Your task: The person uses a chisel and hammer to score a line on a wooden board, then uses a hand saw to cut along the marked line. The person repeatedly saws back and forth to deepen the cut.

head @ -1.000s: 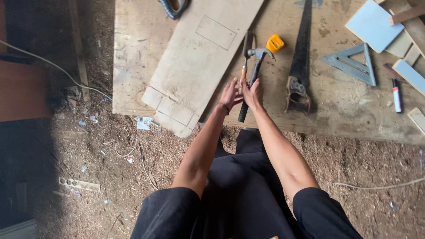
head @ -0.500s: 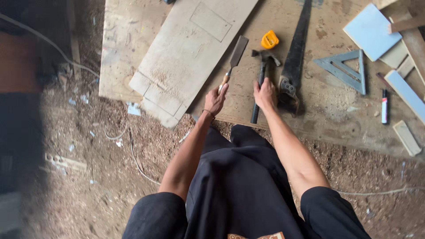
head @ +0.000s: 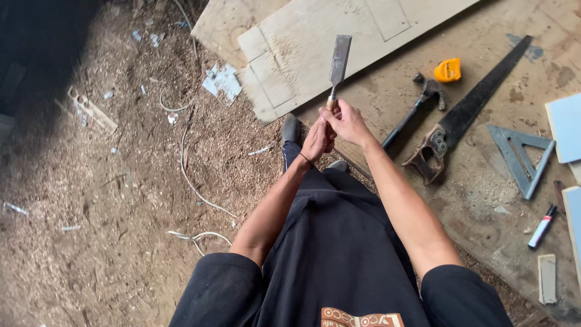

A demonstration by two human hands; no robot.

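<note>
Steel chisel (head: 338, 63) points up and away, both hands (head: 331, 128) closed round its handle

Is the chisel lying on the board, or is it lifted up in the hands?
Lifted. Both the left hand and right hand grip the chisel handle, blade pointing away over the board.

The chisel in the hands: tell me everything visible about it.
The chisel has a flat, wide metal blade, grey and dull, with a squared tip. A narrow neck joins it to a pale wooden handle, mostly hidden. Both hands grip that handle, the left hand lower, the right hand above it. The tool is held in the air, blade pointing away from the person, over the edge of a light wooden panel without visibly touching it.
</note>
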